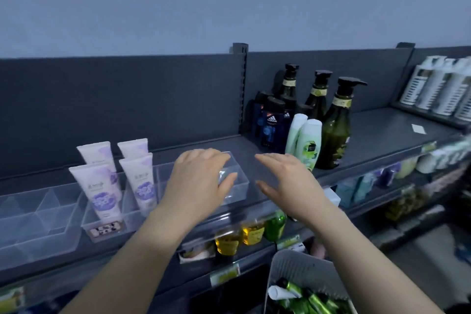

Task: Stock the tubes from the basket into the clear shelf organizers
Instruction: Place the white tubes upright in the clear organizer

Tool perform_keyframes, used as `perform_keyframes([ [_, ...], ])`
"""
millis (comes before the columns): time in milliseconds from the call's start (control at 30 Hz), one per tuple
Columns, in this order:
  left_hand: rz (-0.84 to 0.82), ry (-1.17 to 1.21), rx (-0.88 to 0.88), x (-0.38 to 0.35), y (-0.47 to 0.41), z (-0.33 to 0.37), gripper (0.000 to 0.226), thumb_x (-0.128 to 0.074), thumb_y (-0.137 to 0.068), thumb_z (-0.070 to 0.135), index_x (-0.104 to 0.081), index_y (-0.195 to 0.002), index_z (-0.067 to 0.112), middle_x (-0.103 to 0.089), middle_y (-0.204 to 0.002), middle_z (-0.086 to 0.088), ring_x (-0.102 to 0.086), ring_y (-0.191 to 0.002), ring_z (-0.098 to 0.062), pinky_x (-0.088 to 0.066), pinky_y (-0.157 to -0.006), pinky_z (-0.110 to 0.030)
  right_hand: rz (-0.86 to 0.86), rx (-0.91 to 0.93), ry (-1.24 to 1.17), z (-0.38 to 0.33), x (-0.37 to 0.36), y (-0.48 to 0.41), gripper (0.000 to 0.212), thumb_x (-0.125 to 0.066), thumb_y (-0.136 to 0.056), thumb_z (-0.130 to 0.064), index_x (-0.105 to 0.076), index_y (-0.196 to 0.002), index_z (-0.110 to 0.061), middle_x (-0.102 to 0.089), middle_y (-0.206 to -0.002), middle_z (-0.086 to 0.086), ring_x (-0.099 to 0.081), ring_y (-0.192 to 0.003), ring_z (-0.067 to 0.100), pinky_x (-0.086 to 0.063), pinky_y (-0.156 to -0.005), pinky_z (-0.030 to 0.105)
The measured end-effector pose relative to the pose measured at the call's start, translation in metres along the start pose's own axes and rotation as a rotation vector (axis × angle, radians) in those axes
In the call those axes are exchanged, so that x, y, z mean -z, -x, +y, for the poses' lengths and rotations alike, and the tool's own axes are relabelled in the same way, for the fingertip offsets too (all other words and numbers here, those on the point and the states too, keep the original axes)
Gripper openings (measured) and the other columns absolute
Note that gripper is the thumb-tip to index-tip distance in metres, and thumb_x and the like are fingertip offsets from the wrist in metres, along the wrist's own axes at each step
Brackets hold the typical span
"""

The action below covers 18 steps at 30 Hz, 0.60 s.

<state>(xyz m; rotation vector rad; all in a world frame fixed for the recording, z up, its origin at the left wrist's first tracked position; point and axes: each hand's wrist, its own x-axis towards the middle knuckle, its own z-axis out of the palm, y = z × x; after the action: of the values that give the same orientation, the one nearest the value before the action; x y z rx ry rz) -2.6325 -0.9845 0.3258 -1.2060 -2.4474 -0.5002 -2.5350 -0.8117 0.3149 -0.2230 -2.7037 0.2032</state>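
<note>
An empty clear organizer [235, 181] sits on the dark top shelf [377, 135]. My left hand [198, 183] hovers over its left part with fingers spread, holding nothing. To the right of that organizer, my right hand [288, 181] is open as well, apart from it. Further left, another clear organizer [107, 222] holds several white and purple tubes [102, 191] standing upright. A grey basket [305, 273] at the bottom right holds several green tubes [313, 301] and a white one.
An empty divided clear organizer [38, 216] stands at the far left. Dark pump bottles [334, 125], green-white bottles [305, 145] and blue boxes [270, 125] stand right of my hands. White bottles [438, 89] fill the far right shelf. Yellow and green bottles [252, 232] sit on the shelf below.
</note>
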Motion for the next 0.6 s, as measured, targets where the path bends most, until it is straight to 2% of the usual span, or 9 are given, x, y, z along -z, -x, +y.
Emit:
perform_keyframes([
  [200, -0.142, 0.094, -0.108, -0.069, -0.006, 0.074, 0.045, -0.046, -0.095, 0.047, -0.05, -0.135, 0.027, -0.053, -0.135, 0.008, -0.047, -0.125, -0.02, -0.032, -0.104, -0.036, -0.03, -0.166, 0.053, 0.082, -0.008, 0.078, 0.05, -0.068, -0.084, -0.027, -0.056, -0.13, -0.013, -0.061, -0.126, 0.006, -0.055, -0.115, 0.029, -0.04, -0.099, 0.039],
  [300, -0.221, 0.143, -0.14, -0.11, 0.0, 0.105, 0.038, -0.054, -0.091, 0.043, -0.059, -0.124, 0.024, -0.061, -0.124, 0.004, -0.054, -0.115, -0.024, -0.037, -0.097, -0.037, -0.086, -0.272, 0.06, 0.12, -0.021, 0.119, 0.049, -0.066, -0.084, -0.031, -0.056, -0.13, -0.017, -0.062, -0.124, 0.003, -0.056, -0.112, 0.027, -0.044, -0.096, 0.04],
  [400, -0.316, 0.143, -0.169, -0.152, 0.011, 0.131, 0.034, -0.052, -0.089, 0.043, -0.065, -0.113, 0.022, -0.065, -0.114, 0.001, -0.058, -0.108, -0.025, -0.043, -0.093, -0.037, -0.146, -0.344, 0.059, 0.153, -0.036, 0.159, 0.043, -0.062, -0.079, -0.031, -0.062, -0.12, -0.018, -0.067, -0.11, 0.001, -0.061, -0.099, 0.027, -0.046, -0.087, 0.038],
  [500, -0.425, 0.161, -0.191, -0.192, 0.026, 0.153, 0.033, -0.053, -0.09, 0.041, -0.063, -0.114, 0.022, -0.064, -0.115, 0.002, -0.057, -0.109, -0.022, -0.043, -0.094, -0.035, -0.206, -0.431, 0.037, 0.18, -0.052, 0.199, 0.039, -0.069, -0.072, -0.023, -0.065, -0.11, -0.014, -0.069, -0.1, 0.005, -0.062, -0.092, 0.03, -0.048, -0.08, 0.037],
  [600, -0.545, 0.13, -0.218, -0.233, 0.042, 0.166, 0.034, -0.052, -0.09, 0.042, -0.06, -0.118, 0.024, -0.061, -0.12, 0.005, -0.054, -0.113, -0.019, -0.041, -0.096, -0.033, -0.289, -0.504, 0.005, 0.202, -0.073, 0.234, 0.045, -0.068, -0.079, -0.026, -0.061, -0.122, -0.015, -0.067, -0.114, 0.007, -0.06, -0.105, 0.03, -0.047, -0.089, 0.039],
])
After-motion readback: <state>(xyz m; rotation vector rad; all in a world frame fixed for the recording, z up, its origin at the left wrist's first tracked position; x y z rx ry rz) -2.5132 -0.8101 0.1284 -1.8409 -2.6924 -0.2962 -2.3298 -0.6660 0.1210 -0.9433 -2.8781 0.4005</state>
